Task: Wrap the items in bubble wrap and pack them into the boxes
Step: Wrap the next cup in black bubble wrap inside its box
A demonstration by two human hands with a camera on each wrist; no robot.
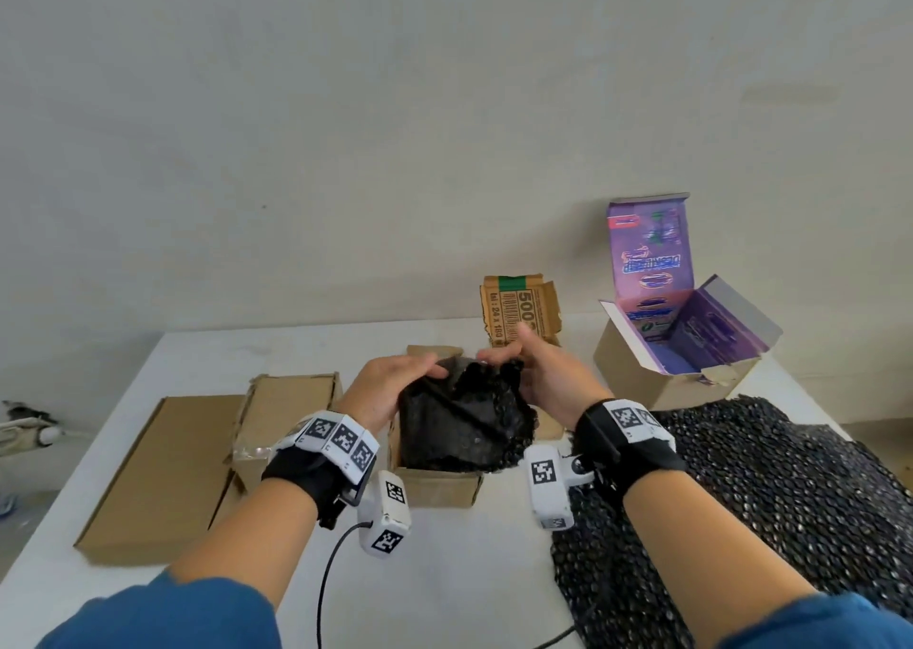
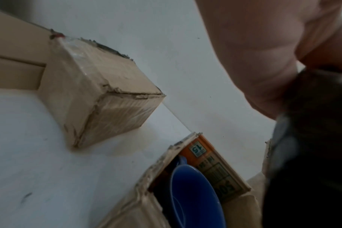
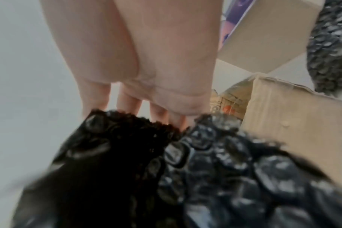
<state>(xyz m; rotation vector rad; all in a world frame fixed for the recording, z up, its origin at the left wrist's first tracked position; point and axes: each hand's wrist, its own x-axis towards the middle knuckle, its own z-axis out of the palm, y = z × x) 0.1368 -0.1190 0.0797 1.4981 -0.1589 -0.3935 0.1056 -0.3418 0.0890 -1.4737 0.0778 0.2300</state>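
A bundle wrapped in black bubble wrap (image 1: 459,416) sits partly inside a small open cardboard box (image 1: 435,488) at the table's middle. My left hand (image 1: 395,386) grips the bundle's left top, fingers curled over it. My right hand (image 1: 538,376) holds the right top edge of the wrap, thumb raised. The left wrist view shows my palm (image 2: 263,61) against the dark bundle (image 2: 312,154). From the right wrist, straight fingers (image 3: 127,104) reach behind the bundle (image 3: 185,169), beside the box wall (image 3: 293,123). What is inside the wrap is hidden.
A large black bubble wrap sheet (image 1: 741,500) covers the table's right side. An open purple-lined box (image 1: 682,332) stands back right. Behind the hands is a printed box (image 1: 518,312) holding a blue cup (image 2: 193,197). At left lie a taped box (image 1: 286,411) and a flat carton (image 1: 163,470).
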